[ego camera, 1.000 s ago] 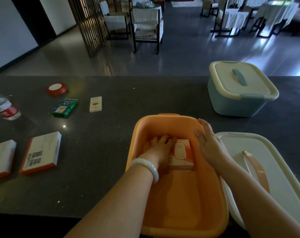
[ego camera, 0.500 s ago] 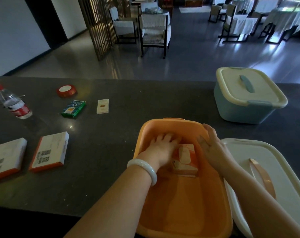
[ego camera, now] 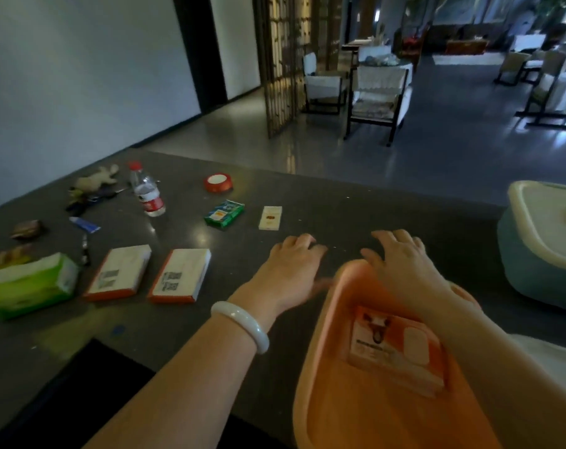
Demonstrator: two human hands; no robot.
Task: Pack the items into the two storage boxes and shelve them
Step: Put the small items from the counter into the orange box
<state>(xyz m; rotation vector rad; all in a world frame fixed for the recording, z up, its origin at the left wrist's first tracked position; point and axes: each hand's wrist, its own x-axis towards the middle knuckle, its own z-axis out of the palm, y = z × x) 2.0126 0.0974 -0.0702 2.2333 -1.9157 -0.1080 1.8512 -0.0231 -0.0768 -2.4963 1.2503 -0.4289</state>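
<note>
Left hand loosely open, empty | right hand loosely open, empty

Both arms reach forward, left hand and right hand palm-down, fingers loosely spread, holding nothing.

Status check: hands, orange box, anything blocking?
Left hand and right hand both empty, out over the dark countertop. Orange plastic storage box holds one orange-and-white pack. Nothing blocking.
</note>
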